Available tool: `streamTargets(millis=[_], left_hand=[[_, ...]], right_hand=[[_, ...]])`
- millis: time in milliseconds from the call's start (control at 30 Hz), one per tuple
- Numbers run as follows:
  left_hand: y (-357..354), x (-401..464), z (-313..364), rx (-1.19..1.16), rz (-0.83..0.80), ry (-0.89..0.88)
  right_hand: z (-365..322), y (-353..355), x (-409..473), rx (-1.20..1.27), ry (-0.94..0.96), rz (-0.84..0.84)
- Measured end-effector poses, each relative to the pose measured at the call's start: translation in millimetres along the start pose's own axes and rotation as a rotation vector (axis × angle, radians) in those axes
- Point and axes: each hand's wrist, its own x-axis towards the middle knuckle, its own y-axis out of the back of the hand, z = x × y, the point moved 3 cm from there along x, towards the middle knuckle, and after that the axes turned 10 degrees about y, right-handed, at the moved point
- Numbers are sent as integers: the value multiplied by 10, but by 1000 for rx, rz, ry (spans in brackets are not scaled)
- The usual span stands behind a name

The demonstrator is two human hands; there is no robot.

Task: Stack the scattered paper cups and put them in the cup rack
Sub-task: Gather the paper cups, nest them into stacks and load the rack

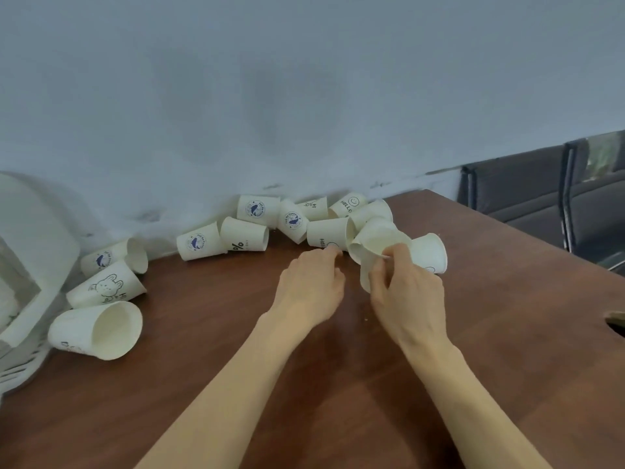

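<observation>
Brown wood-grain table point(439, 333) carries everything, and the white cup rack point(30, 265) waits at its left edge, seemingly so stacks can go straight in. Scattered paper cups point(243, 233) lie tipped along the wall, thin white cones printed with whales, a rabbit, "HELLO". The right hand point(407, 294) holds a cup point(378, 243) mouth-up, fingers point(394, 253) pinching its rim, probably to nest it. The left hand point(309, 286) reaches for a lying "HELLO" cup point(326, 231), fingers curled, just touching it.
</observation>
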Motion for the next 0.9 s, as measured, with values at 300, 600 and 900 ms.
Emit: streamTargets(millis=[300, 600, 900], left_hand=[[-409, 925, 417, 47, -35, -110], [-645, 1346, 683, 392, -120, -217], [-463, 1287, 677, 458, -145, -245]], right_hand=[[135, 44, -6, -28, -89, 173], [88, -58, -75, -53, -15, 206], [96, -78, -116, -75, -68, 227]])
